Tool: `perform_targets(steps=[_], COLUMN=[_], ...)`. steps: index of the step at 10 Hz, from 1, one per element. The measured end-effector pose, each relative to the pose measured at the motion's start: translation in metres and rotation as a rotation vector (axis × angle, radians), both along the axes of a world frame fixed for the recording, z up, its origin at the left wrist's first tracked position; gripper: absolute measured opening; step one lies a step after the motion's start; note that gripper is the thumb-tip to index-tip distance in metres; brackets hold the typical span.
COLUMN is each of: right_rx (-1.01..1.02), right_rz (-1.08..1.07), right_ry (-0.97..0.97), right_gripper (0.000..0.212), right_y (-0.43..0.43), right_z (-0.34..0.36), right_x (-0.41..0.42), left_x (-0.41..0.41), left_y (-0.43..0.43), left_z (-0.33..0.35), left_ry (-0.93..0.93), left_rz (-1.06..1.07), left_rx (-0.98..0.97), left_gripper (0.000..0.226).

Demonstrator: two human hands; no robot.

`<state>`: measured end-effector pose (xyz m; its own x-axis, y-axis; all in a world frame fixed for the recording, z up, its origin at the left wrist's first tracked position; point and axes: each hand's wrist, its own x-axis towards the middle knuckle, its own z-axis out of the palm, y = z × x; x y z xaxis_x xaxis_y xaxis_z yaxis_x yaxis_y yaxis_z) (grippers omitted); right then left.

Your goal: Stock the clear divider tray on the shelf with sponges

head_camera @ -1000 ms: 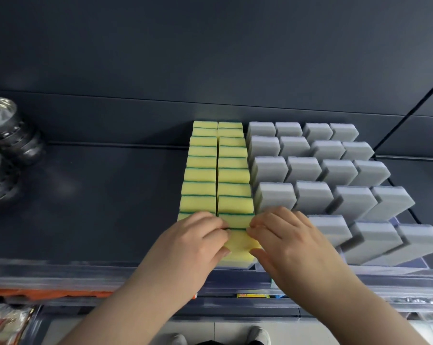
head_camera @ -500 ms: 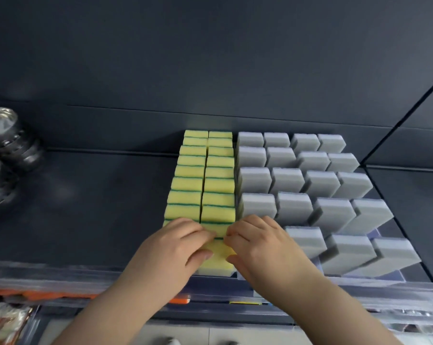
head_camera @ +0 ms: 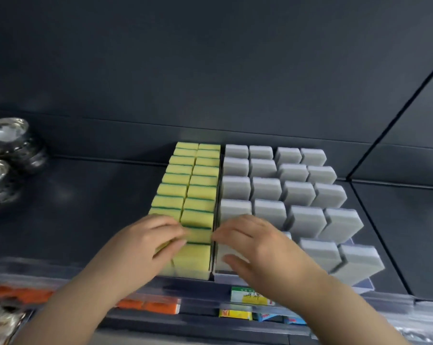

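**Front of the yellow rows being settled**

Both hands were at the near end of the clear tray (head_camera: pixel 238 275), which sat on the dark shelf (head_camera: pixel 61 207) against the back panel. The yellow sponges (head_camera: pixel 200 192) filled two rows on the tray's left side, and the grey sponges (head_camera: pixel 267 190) stood in four rows to the right, past a clear divider (head_camera: pixel 216 207).

The left hand (head_camera: pixel 145 245) lay across the tops of the nearest yellow sponges, fingers fairly straight and close together, pressing rather than pinching. The front yellow sponge (head_camera: pixel 193 260) stood just beside its thumb, against the tray's front wall.

The right hand (head_camera: pixel 260 250) hovered over the nearest grey sponge by the divider, fingers loosely bent and thumb held apart. Motion blur hid whether it nipped that sponge or only touched it.

The step looked like squaring up the front sponges, and the stocking seemed close to finished. The grey rows fanned out rightward, so the next move probably called for nudging them straight within their lanes, gently, since foam gives and springs back.

Steel bowls (head_camera: pixel 6 150) stood well apart on the left.
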<state>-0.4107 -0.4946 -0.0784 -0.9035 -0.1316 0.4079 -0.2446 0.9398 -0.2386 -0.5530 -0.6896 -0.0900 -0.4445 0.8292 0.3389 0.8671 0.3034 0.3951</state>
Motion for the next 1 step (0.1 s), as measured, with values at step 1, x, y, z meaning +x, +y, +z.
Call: perform_targets(steps=[1], right_rx=[-0.172], right_rz=[-0.135], right_ry=[0.044], right_gripper=[0.030], right_y=[0.0303], right_z=[0.0411], right_x=[0.0252], left_x=[-0.0142], left_y=[-0.0002], left_z=[0.0328], left_ry=[0.026], left_rz=[0.022], left_rx=[0.051], left_gripper=[0.034])
